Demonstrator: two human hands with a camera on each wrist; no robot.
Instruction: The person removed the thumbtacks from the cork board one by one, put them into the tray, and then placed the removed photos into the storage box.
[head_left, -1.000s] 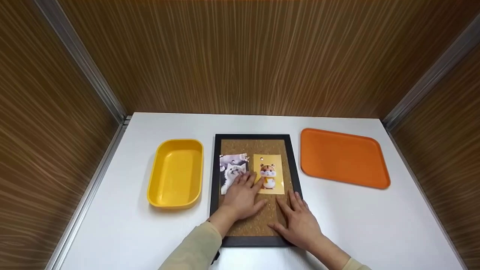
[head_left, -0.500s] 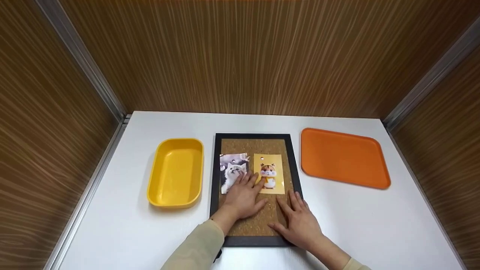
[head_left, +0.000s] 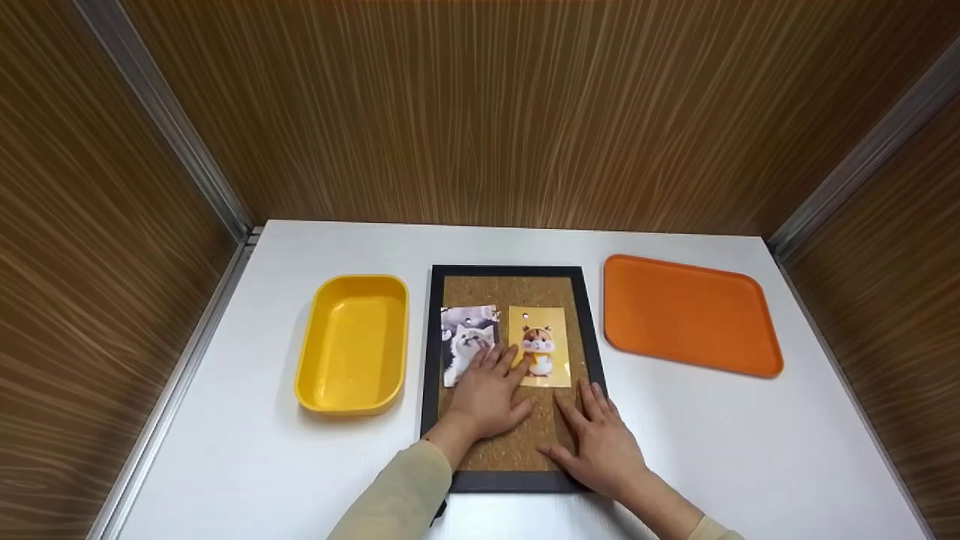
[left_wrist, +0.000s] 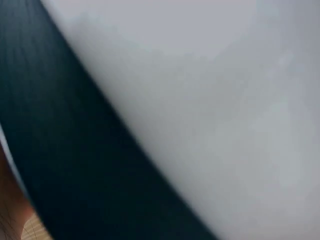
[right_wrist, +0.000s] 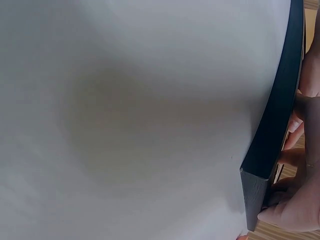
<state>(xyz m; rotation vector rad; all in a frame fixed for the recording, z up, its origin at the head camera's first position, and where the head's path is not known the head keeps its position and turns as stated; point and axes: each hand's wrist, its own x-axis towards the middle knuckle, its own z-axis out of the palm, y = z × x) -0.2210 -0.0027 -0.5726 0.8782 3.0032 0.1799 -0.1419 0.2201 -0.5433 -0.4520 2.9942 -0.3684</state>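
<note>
- Framed corkboard (head_left: 510, 291), mid worktop (head_left: 225, 457); we count cat card (head_left: 463, 336) left, hamster card (head_left: 546, 346) right.
- Left hand (head_left: 486, 397): grip released, laid across both cards.
- Right hand (head_left: 600, 444): grip released, on corkboard's near right edge.

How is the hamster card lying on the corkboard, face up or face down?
Face up: in the head view, the hamster card shows its picture side, partly covered by the left hand.

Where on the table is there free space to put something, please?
Bare table: left of the yellow box, and between the orange tray and right hand. Crowded: the middle of the board, where the left hand lies partly over the cat picture and yellow picture.
</note>
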